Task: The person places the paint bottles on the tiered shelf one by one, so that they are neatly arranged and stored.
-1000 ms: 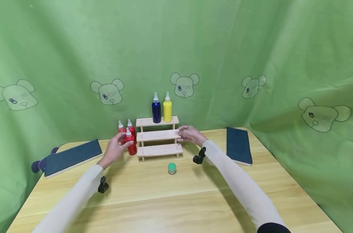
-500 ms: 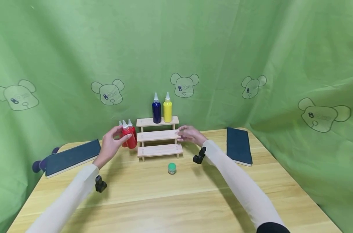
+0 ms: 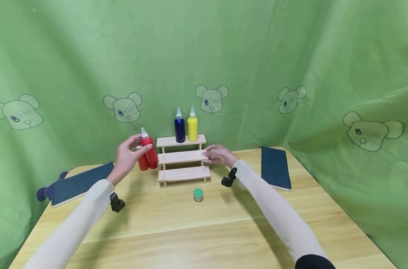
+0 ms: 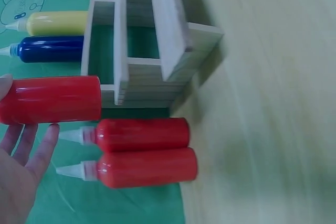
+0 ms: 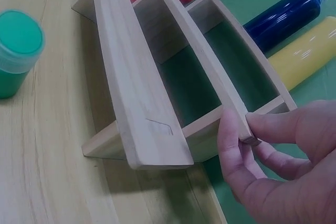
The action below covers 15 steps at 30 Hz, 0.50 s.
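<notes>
My left hand (image 3: 125,158) grips a red squeeze bottle (image 4: 52,99) with a white pointed cap, thumb on one side and fingers on the other. In the left wrist view the bottle is raised above two more red bottles (image 4: 149,168), which stand left of a three-step wooden rack (image 3: 181,157). At the rack's right end my right hand (image 3: 220,155) pinches the tip of the middle shelf (image 5: 210,66) between thumb and fingers. A dark blue bottle (image 3: 180,130) and a yellow bottle (image 3: 192,129) stand side by side on the top shelf.
A small green-lidded jar (image 3: 198,194) stands in front of the rack. Dark notebooks lie at both sides, a left notebook (image 3: 79,185) and a right notebook (image 3: 276,168). Purple round shapes (image 3: 42,193) show behind the left one. A green curtain (image 3: 156,56) hangs behind the table.
My left hand has lifted the front red bottle up and slightly back, from near the table to above the other two. My right hand stays on the middle shelf.
</notes>
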Available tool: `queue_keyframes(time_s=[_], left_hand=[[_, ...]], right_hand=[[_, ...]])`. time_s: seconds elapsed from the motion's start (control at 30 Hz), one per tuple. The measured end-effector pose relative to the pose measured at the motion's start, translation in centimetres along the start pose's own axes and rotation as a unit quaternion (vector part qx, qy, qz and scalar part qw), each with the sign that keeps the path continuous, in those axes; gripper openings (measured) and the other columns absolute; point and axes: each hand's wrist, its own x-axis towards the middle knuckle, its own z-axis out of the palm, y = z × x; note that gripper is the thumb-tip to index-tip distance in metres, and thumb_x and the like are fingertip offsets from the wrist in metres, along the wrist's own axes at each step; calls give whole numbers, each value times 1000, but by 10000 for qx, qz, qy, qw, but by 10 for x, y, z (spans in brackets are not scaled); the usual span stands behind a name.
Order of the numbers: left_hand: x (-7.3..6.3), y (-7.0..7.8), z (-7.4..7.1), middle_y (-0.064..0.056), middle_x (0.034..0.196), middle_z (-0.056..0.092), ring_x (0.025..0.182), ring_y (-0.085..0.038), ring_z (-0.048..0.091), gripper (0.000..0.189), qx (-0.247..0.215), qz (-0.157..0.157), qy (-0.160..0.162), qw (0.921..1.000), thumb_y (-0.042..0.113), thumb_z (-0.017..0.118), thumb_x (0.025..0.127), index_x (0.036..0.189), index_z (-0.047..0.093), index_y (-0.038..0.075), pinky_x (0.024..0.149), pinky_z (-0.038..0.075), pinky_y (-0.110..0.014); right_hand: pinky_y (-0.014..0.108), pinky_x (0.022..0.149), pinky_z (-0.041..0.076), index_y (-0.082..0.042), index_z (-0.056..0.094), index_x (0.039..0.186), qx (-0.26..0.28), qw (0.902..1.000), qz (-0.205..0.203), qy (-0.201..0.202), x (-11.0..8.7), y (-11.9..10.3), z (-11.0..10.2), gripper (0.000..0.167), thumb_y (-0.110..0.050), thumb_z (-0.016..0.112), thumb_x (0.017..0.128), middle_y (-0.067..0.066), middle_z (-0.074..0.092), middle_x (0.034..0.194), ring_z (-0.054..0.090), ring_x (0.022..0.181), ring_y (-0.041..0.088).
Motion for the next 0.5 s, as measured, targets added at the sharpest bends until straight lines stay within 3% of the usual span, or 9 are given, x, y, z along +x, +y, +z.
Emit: queue_keyframes(time_s=[0.2, 0.4, 0.5], left_hand=[[14, 14, 3, -14, 139, 65, 127, -31, 62, 56, -39, 89, -159, 9998, 28, 78, 97, 147, 59, 10, 97, 56, -29], [31, 23, 8, -17, 139, 64, 129, -35, 61, 57, -49, 138, -154, 9998, 28, 77, 98, 148, 57, 10, 109, 53, -52], [39, 27, 11, -18, 140, 64, 130, -36, 61, 57, -83, 179, -137, 9997, 27, 78, 97, 148, 57, 9, 113, 49, -56]], right_hand=[[19, 69, 61, 9, 50, 132, -43, 9999, 90, 41, 1, -3, 0, 37, 11, 61, 97, 13, 60, 103, 61, 74, 15], [20, 72, 62, 8, 48, 139, -126, 9998, 124, 9, 2, -4, -1, 44, 8, 62, 98, 11, 59, 103, 61, 78, 16], [20, 71, 62, 7, 46, 142, -129, 9998, 141, -11, 2, -4, -2, 46, 8, 62, 98, 12, 59, 104, 61, 78, 16]])
